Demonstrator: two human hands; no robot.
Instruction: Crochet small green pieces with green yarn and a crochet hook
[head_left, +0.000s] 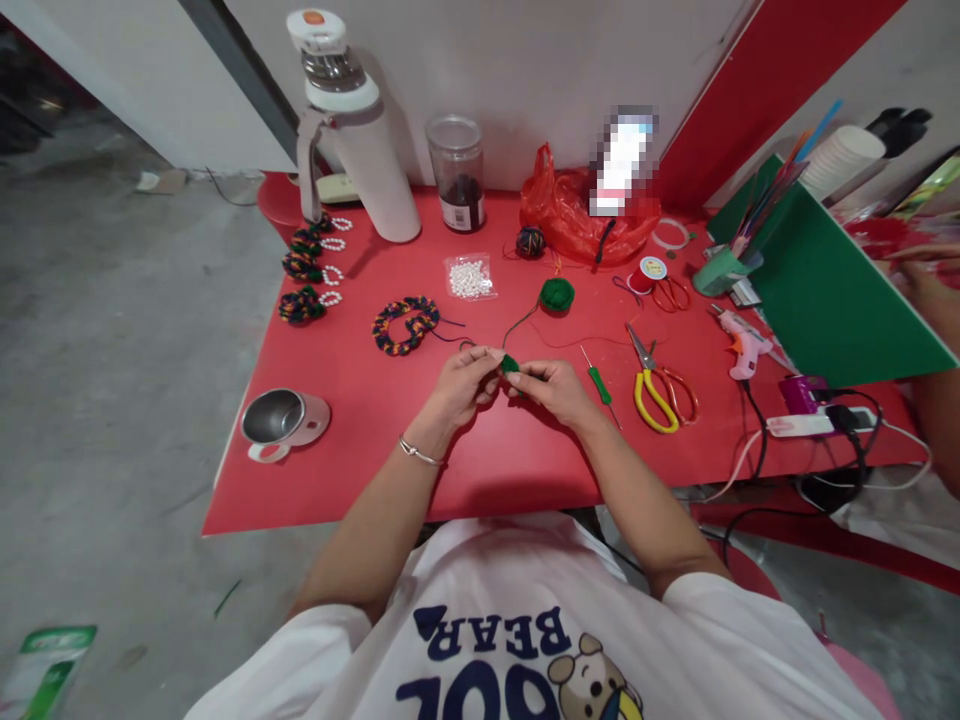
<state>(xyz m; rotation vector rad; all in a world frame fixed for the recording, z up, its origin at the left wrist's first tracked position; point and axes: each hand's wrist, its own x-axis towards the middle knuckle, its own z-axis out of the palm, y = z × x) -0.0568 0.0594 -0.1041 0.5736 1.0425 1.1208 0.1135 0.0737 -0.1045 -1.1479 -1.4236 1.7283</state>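
Between my two hands is a small green crocheted piece, mostly covered by the fingers. My left hand pinches its left side, and my right hand grips it from the right. A strand of green yarn runs from near my left fingers up to a green yarn ball. To the right of my right hand lies a crochet hook with a green handle. Beyond it are yellow-handled scissors and a red-handled pair. A multicoloured crocheted strip lies curled beyond my left hand.
A metal mug stands at the left, below several yarn pieces with bead loops. Behind are a tall bottle, a jar, a bead packet and a red bag. A glue gun and power strip lie right.
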